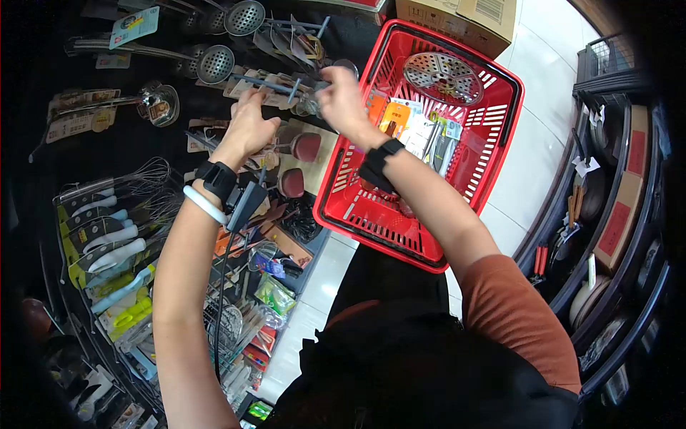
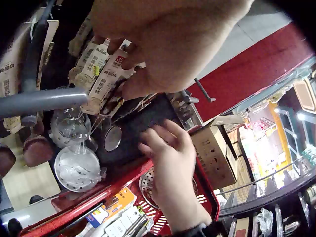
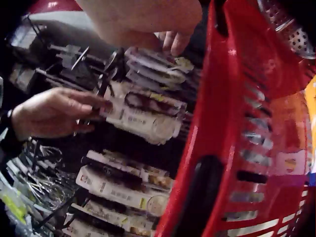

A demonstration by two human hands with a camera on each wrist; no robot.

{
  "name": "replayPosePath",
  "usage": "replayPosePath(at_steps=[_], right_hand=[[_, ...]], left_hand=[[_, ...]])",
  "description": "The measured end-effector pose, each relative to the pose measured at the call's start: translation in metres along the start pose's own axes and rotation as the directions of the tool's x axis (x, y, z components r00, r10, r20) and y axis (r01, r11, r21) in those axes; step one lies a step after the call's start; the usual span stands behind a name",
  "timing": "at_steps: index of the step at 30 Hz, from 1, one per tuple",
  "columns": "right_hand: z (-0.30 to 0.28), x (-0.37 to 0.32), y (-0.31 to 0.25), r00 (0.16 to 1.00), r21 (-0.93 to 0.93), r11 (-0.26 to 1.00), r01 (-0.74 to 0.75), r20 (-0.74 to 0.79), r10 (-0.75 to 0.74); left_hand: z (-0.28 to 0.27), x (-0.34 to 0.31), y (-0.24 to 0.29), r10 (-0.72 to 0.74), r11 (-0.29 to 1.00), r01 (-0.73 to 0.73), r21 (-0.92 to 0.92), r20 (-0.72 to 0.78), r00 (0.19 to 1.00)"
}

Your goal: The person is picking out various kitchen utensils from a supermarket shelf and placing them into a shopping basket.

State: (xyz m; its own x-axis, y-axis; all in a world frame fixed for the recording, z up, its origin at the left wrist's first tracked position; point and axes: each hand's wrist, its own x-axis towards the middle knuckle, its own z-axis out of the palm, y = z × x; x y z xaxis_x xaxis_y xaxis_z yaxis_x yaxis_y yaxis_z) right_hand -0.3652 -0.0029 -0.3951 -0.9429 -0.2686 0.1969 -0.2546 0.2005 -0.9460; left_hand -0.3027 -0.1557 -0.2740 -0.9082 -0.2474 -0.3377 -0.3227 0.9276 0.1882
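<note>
My left hand (image 1: 248, 127) is at the hanging utensils on the rack, its fingertips touching or close against the carded packages (image 2: 107, 74). In the right wrist view, the same left hand (image 3: 54, 112) has its fingers extended to a card's edge (image 3: 143, 113). My right hand (image 1: 344, 104) is blurred beside the basket's left rim, fingers loosely bent, near a clear-packed round strainer (image 1: 309, 105). From the left wrist view, nothing shows in the right hand (image 2: 170, 173). A grey hook bar (image 2: 44, 102) juts out beside the cards.
The red basket (image 1: 511, 136) holds a perforated steel disc (image 1: 443, 77), an orange package (image 1: 395, 119) and other packs. Behind it stands a cardboard box (image 1: 457, 25). Skimmers (image 1: 215, 64), ladles, whisks and knives hang at left. Shelving (image 1: 622, 200) lines the right, beyond the white tiled floor (image 1: 536, 121).
</note>
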Motion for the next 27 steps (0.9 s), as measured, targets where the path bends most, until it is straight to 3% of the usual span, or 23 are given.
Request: replayPosePath(at_steps=[1,3,5,7,9,12,13,15,19,21,22,23,24,25,26,27], right_hand=[[-0.018,-0.004,0.005,0.994,0.031,1.0,0.001,-0.105,0.002],[-0.047,-0.005,0.045,0.959,-0.09,0.994,-0.063,-0.282,0.035],[-0.088,-0.005,0.079,0.925,-0.401,0.909,-0.116,-0.376,-0.047],[-0.122,0.003,0.111,0.866,-0.465,0.859,-0.212,-0.496,-0.056],[-0.155,0.01,0.124,0.851,-0.556,0.774,-0.302,-0.524,-0.045],[-0.178,0.011,0.121,0.828,-0.538,0.682,-0.495,-0.529,0.184],[-0.181,0.009,0.121,0.828,-0.538,0.683,-0.495,-0.53,0.183],[-0.185,0.007,0.122,0.871,-0.631,0.633,-0.449,-0.467,0.152],[-0.192,0.007,0.126,0.89,-0.71,0.566,-0.419,-0.445,0.1],[-0.2,0.002,0.147,0.939,-0.799,0.539,-0.265,-0.341,-0.044],[-0.208,0.004,0.154,0.981,-0.869,0.461,-0.179,-0.194,0.016],[-0.208,0.003,0.164,0.973,-0.758,0.623,-0.192,-0.232,0.017],[-0.204,0.001,0.159,0.924,-0.591,0.717,-0.37,-0.313,0.218],[-0.205,0.0,0.157,0.936,-0.594,0.729,-0.341,-0.284,0.206],[-0.21,-0.004,0.154,0.958,-0.499,0.83,-0.249,-0.252,0.136],[-0.222,-0.005,0.157,0.978,-0.353,0.922,-0.157,-0.186,0.095]], left_hand=[[0.001,-0.001,-0.002,-0.04,0.999,0.04,0.002,0.001,0.999],[0.003,-0.002,-0.008,-0.033,0.999,0.032,-0.037,-0.03,0.999],[0.001,-0.003,-0.01,-0.003,0.996,0.0,-0.086,-0.031,1.0],[0.0,-0.005,-0.007,-0.004,0.994,-0.002,-0.106,-0.052,0.999],[0.001,-0.005,-0.012,0.098,0.992,-0.104,-0.076,-0.072,0.993],[-0.005,-0.006,-0.007,0.139,0.988,-0.141,-0.061,-0.037,0.99],[-0.006,-0.007,-0.005,0.14,0.988,-0.142,-0.06,-0.039,0.989],[-0.008,-0.007,-0.003,0.132,0.989,-0.13,-0.064,0.028,0.991],[-0.005,-0.012,0.003,0.097,0.992,-0.097,-0.083,-0.007,0.995],[-0.006,-0.022,0.011,0.104,0.994,-0.106,-0.013,-0.098,0.99],[-0.007,-0.03,0.016,0.106,0.993,-0.113,-0.037,-0.139,0.985],[-0.003,-0.039,0.024,0.096,0.992,-0.108,-0.058,-0.182,0.979],[0.006,-0.048,0.027,0.125,0.989,-0.142,-0.041,-0.281,0.952],[0.008,-0.064,0.041,0.114,0.978,-0.167,-0.128,-0.345,0.932],[0.017,-0.077,0.044,0.196,0.939,-0.304,-0.162,-0.475,0.858],[0.019,-0.095,0.056,0.202,0.91,-0.35,-0.223,-0.499,0.843]])
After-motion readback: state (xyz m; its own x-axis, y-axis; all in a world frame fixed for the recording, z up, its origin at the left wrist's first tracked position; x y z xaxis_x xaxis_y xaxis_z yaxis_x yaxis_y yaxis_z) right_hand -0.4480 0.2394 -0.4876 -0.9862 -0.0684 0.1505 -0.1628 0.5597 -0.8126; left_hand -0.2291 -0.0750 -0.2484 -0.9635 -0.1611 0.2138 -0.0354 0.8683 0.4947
